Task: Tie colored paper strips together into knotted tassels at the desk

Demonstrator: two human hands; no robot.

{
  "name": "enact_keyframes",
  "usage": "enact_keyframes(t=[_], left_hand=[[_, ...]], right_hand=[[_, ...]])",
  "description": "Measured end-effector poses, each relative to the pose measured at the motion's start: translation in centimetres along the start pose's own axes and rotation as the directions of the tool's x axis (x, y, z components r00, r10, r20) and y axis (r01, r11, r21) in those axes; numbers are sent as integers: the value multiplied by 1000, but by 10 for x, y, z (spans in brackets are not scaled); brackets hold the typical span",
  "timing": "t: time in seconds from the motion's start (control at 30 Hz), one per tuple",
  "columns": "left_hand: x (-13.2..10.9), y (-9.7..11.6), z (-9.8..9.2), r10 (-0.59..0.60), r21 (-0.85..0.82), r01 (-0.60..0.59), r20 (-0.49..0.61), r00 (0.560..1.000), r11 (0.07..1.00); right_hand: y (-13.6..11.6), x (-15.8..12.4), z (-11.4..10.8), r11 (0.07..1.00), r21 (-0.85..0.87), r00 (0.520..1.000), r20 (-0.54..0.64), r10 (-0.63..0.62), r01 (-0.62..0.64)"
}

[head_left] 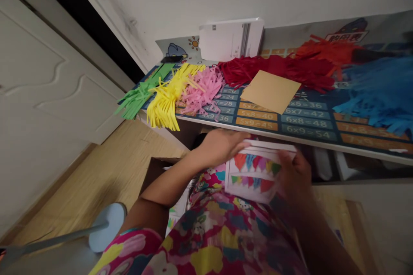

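Observation:
Between my hands, just in front of the desk's edge, is a white box (pixel 248 182) printed with rows of colourful bunting. My left hand (pixel 222 146) grips its upper left edge, fingers bent over the top. On the box's right side, my right hand (pixel 293 172) is closed round the edge with the thumb on the front; it is somewhat blurred. Beyond the box, a tan paper square (pixel 271 91) lies on the desk, partly over a dark red paper fringe bundle (pixel 277 68).
More fringe bundles lie along the desk: green (pixel 142 94), yellow (pixel 174 90), pink (pixel 204 88), orange (pixel 325 51) and blue (pixel 380 90). A times-table mat (pixel 258 116) covers the desktop. White sheets (pixel 226 41) lean on the wall. An open cardboard box (pixel 155 174) stands below left.

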State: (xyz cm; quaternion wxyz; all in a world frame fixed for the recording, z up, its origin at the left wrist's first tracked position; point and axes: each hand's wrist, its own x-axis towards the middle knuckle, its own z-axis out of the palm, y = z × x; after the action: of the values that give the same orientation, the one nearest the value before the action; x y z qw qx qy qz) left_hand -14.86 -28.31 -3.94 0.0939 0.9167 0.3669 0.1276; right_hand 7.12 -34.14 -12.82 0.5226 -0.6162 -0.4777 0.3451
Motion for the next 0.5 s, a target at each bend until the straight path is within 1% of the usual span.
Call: enact_keyframes(t=[0.07,0.1,0.13,0.2,0.27,0.3,0.33,0.4,0.47,0.5], left_hand=[[-1,-7,-3,-29,-156,14,-93,995,988],[-2,-9,-3,-25,-219,-3,-127,992,976],[-3,-9,-2,-11,-259,-28,-149,989,965],[-4,-9,0,16,-288,-67,-174,985,955],[-5,-8,1,22,-295,-75,-178,984,953],[-5,-8,1,17,-305,-72,-181,983,950],[-6,-9,1,7,-322,-68,-187,982,944],[-7,-11,0,-23,-380,-57,-204,979,923],[-10,-14,0,-78,-465,-35,-221,972,885],[-12,-16,2,-125,-516,-11,-229,965,856]], right_hand=[[-5,9,-1,995,102,1000,29,-3,0],[-10,13,-1,993,111,999,35,-31,27],[-16,16,-2,994,89,997,25,-70,67],[-29,21,-3,990,-12,990,-6,-139,139],[-39,26,-5,984,-103,990,8,-142,143],[-42,28,-6,987,-111,993,28,-113,115],[-42,30,-7,994,-82,996,48,-69,73],[-39,32,-10,997,64,995,93,28,-34],[-31,30,-10,967,209,976,191,106,-146],[-26,27,-9,953,236,960,250,129,-190]])
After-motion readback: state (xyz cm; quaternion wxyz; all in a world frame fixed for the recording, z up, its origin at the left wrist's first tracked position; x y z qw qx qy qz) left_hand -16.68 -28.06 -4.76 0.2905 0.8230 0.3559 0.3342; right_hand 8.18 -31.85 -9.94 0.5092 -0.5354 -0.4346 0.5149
